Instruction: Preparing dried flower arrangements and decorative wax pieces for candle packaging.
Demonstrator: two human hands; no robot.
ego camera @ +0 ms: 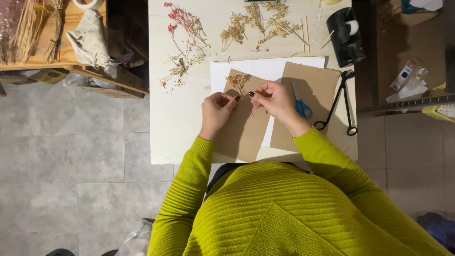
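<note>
**Dried sprig held over brown card by both hands**

The left hand [216, 110] and the right hand [275, 100] are brought close together above a brown card [244, 135] on the white table [175, 123]. A small dried flower sprig [240, 81] is pinched between the fingertips of both hands, its head lying on the card's upper end. Both wrists are bent inward, with the sleeves drawn back toward the body. Blue-handled scissors [299, 103] are laid on a second card [315, 87] just beside the right hand. A black tape dispenser [345, 38] is set at the table's far right corner, and clear packets [408, 76] are seen further right.
</note>
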